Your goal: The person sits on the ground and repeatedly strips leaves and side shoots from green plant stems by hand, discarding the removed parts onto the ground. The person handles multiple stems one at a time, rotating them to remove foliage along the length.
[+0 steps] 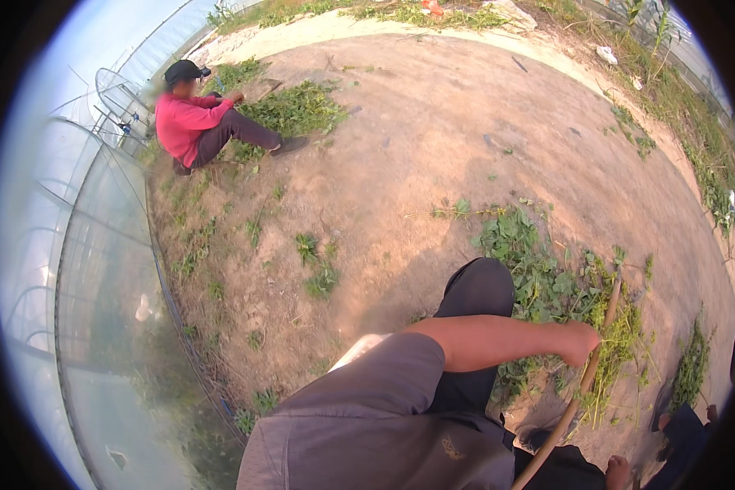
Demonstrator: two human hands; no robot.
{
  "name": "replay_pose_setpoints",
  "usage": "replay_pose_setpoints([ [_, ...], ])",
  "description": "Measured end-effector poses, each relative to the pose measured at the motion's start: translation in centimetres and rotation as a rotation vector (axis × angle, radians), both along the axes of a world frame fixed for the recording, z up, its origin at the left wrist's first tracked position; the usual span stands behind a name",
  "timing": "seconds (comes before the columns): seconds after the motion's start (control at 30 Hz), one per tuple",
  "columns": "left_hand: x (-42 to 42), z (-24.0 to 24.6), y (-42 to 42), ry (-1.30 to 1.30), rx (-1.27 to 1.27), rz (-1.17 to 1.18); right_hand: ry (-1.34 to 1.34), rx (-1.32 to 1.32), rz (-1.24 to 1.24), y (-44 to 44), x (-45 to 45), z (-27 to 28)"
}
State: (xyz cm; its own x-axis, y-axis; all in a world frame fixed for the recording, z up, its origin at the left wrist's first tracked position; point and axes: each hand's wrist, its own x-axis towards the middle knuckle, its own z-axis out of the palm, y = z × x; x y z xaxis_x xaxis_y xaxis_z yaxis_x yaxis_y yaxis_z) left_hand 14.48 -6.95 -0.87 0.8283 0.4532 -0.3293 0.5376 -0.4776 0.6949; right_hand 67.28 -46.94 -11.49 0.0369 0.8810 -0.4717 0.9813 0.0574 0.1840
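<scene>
My left hand (579, 344) is closed around a long wooden pole (556, 432). The pole slants from the bottom edge up across cut green vines (530, 260) and yellowish stems (618, 343) piled on the soil. Its upper end lies among the stems, and whether a tool head is fixed there cannot be made out. A hand at the lower edge, seemingly my right hand (617, 471), shows only in part beside my dark trouser knee (566, 468). What it holds is unclear.
A person in a pink top (187, 125) sits by another heap of vines (294, 110). Part of another person (683, 438) shows at the lower right, near a small green heap (692, 361). A plastic-film greenhouse wall (104, 294) runs along the left. Weeds (321, 278) dot the bare soil.
</scene>
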Motion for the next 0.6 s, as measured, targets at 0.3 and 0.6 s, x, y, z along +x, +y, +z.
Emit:
replay_pose_setpoints([
  [0.3,-0.2,0.4,-0.1,0.003,0.016,0.003,-0.008,-0.05,-0.002,-0.1,0.4,-0.2],
  [0.6,-0.8,1.1,0.0,0.01,0.043,0.0,0.502,0.371,-0.81,1.8,-1.9,1.2],
])
